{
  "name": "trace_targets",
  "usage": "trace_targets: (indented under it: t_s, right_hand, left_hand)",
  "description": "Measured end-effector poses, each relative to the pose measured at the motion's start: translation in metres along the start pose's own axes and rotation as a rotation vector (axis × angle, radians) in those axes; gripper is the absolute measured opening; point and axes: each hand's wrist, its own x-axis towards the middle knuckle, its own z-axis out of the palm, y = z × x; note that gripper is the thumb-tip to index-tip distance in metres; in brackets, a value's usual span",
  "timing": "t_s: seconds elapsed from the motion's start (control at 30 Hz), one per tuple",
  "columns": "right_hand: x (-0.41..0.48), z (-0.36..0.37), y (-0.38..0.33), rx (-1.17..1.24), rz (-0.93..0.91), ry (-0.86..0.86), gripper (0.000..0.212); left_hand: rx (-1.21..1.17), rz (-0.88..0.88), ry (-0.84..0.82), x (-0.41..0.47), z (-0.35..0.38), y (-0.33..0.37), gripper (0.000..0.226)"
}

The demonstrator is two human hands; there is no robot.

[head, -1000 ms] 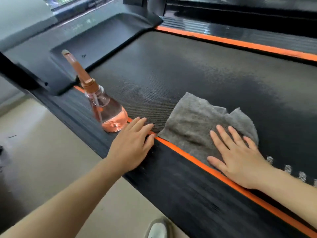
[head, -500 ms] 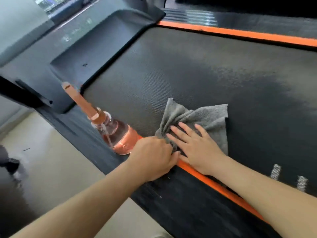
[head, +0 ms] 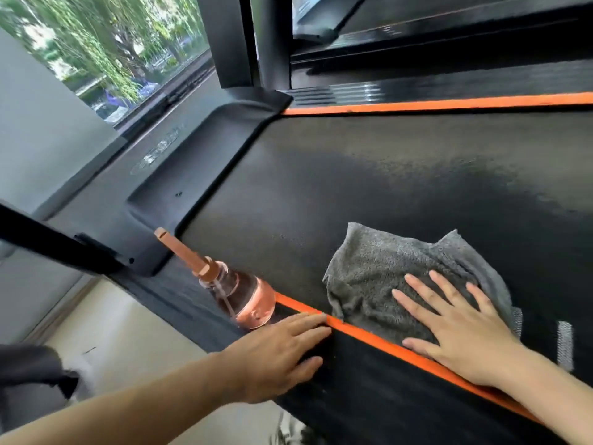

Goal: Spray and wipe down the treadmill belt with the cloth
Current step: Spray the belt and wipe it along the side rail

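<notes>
Pressing a grey terry cloth (head: 382, 271) onto the near edge of the black treadmill belt (head: 369, 175) with a flat, spread right hand (head: 459, 329); resting the straight-fingered left hand (head: 276, 354) on the black side rail (head: 369, 396) beside a pink-filled spray bottle (head: 245, 298).

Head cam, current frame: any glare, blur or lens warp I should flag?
Head view: daylight sheen washes the treadmill belt grey toward its far side; glare streaks the ribbed far rail. Head view: the scene through the window is smeared, while the cloth and right hand are fairly sharp. Head view: wide-angle warp leans the uprights.
</notes>
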Motion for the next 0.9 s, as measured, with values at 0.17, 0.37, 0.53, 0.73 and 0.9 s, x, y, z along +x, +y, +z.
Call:
trace_targets:
  t_s: [0.17,0.37,0.53,0.73,0.9]
  right_hand:
    - [0.013,-0.013,-0.017,-0.033,-0.030,-0.065,0.094]
    - [0.104,-0.033,-0.098,-0.138,-0.300,0.103,0.071]
    - [0.155,-0.043,-0.141,-0.184,-0.328,0.136,0.061]
    - [0.094,-0.024,-0.097,-0.133,-0.143,0.105,0.063]
    - [0.131,-0.029,-0.123,-0.223,-0.188,0.172,0.064]
  left_hand:
    - [-0.409,-0.243,0.477,-0.068,0.019,-0.032,0.040]
    - [-0.780,-0.461,0.978,-0.080,0.012,-0.044,0.050]
    - [-1.045,-0.224,1.041,-0.053,-0.020,-0.069,0.103]
    - [-1.029,-0.186,1.102,-0.022,-0.022,-0.090,0.094]
    - [-0.991,-0.124,1.203,-0.013,-0.020,-0.086,0.073]
